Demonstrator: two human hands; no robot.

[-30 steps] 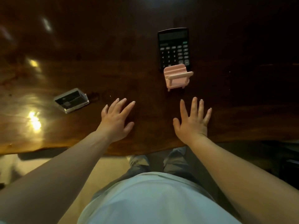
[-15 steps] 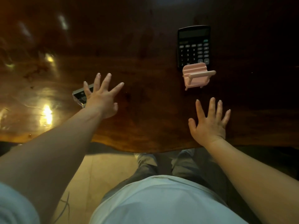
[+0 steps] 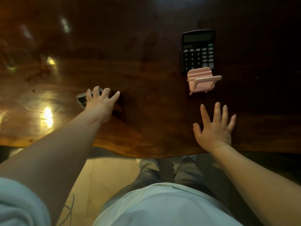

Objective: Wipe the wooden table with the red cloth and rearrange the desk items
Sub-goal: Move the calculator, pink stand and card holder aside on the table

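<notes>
On the dark, glossy wooden counter (image 3: pixel 146 98), your left hand (image 3: pixel 101 103) reaches out over a small clear holder (image 3: pixel 81 99) near the left-centre; the fingers (image 3: pixel 96 92) curl down over its far edge, and whether they actually grip it cannot be told from this view. Your right hand (image 3: pixel 215 128) lies flat near the front edge, palm down, fingers spread, holding nothing. Just beyond it stands a pink stand (image 3: pixel 201 80), its far edge overlapping the near end of a black calculator (image 3: pixel 197 51) that lies face up, keypad readable. Holder and calculator are well apart. Bright lamp reflections sit on the wood at far left. Red cloth: not in frame. Your light shirt and grey trousers fill the lower view.
</notes>
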